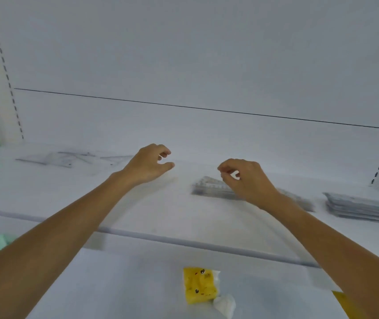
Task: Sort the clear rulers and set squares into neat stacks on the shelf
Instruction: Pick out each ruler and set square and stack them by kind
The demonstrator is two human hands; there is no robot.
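Note:
My left hand [149, 165] hovers over the white shelf [137, 203] with its fingers curled and thumb apart, and I see nothing in it. My right hand [247, 179] hangs just above the left end of a stack of clear rulers [209, 187]. Its thumb and forefinger are close together with a small gap between them, and nothing shows in its grip. A stack of clear set squares [363, 207] lies at the right end of the shelf. Several loose clear set squares [68, 158] lie scattered at the back left. The picture is blurred.
The shelf's back panel [183, 65] rises right behind the hands, with slotted uprights at both sides. On the lower shelf in front lies a yellow cartoon packet [198, 285] with white tissue beside it. Another yellow item [345, 305] shows under my right forearm.

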